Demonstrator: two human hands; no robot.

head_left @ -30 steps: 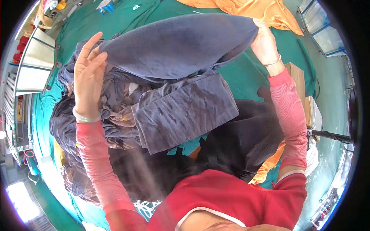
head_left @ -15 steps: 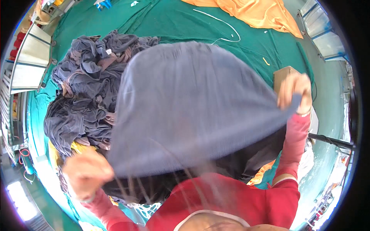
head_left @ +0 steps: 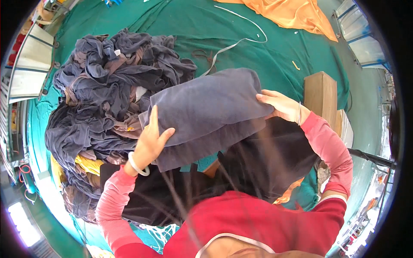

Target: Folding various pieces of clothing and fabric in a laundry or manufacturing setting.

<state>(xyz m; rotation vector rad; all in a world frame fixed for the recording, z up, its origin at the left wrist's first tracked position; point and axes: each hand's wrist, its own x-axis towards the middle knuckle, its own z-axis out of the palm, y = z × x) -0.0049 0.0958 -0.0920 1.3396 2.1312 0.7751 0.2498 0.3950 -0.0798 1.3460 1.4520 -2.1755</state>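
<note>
Slate-grey cloth [head_left: 206, 96], folded over, lies on more folded grey fabric [head_left: 198, 148] just above the person's lap; only the lower strip and left edge of that under layer show, so can't count pieces. Right hand [head_left: 284, 105] holds the cloth's right end, thumb side on top, remaining fingers mostly hidden at the edge. Left hand [head_left: 150, 139] is at the left end, thumb and index spread wide; other fingers out of sight, can't tell if it grips. Crumpled grey pile [head_left: 107, 73] sits to the left, its layers too tangled to separate. Beyond: green sheet [head_left: 284, 56], pale strip [head_left: 232, 45] with near end running behind the cloth, orange fabric [head_left: 301, 19] cut off at top. Cardboard box [head_left: 319, 90] right, partly covering a pale item behind.
</note>
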